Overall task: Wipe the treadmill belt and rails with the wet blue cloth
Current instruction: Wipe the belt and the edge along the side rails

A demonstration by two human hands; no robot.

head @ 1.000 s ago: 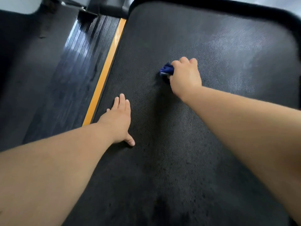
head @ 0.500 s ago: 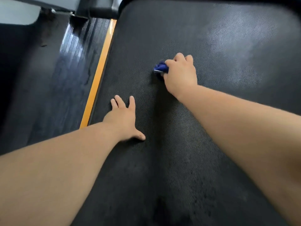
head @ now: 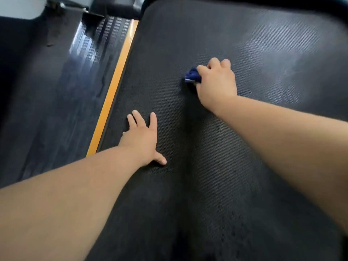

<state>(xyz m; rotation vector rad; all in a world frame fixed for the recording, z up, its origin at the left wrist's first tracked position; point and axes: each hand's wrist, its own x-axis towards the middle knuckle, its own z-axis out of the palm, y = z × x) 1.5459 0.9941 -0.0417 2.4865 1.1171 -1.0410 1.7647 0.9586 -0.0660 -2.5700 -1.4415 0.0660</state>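
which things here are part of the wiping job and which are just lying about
In the job: crumpled blue cloth, gripped by the right hand; textured black treadmill belt, with the left hand flat on it; ribbed dark side rail with its yellow strip.
Just there: dark floor beside the rail; pale surface at top left.

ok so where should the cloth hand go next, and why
Probably sweep the right hand and its bunched blue cloth leftward across the belt toward the yellow stripe: the cloth sits mid-belt, with belt between it and that edge, while the left hand lies flat, bracing nearby.
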